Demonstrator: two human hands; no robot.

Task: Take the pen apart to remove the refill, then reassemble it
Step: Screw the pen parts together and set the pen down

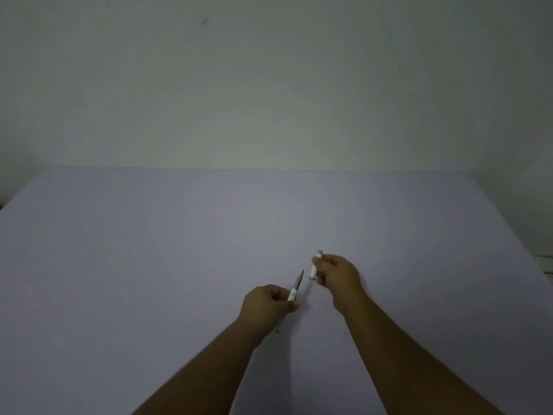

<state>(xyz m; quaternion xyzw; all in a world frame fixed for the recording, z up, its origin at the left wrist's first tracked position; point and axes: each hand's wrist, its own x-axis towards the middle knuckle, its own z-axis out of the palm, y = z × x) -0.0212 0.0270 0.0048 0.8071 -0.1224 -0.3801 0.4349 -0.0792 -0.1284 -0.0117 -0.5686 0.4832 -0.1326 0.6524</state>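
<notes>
My left hand [269, 304] grips the white pen body [293, 294], whose grey tapered tip points up and to the right; the pen's back end sticks out below the hand. My right hand [339, 275] holds a short white cap [314, 266] with a grey end, upright between the fingers. The cap is off the pen, with a small gap between the two pieces. Both hands hover over the pale lilac table [149, 265]. No separate refill is visible.
A plain pale wall [269, 85] rises behind the table's far edge. The table's right edge runs diagonally at the far right, with a dim object [546, 262] just beyond it.
</notes>
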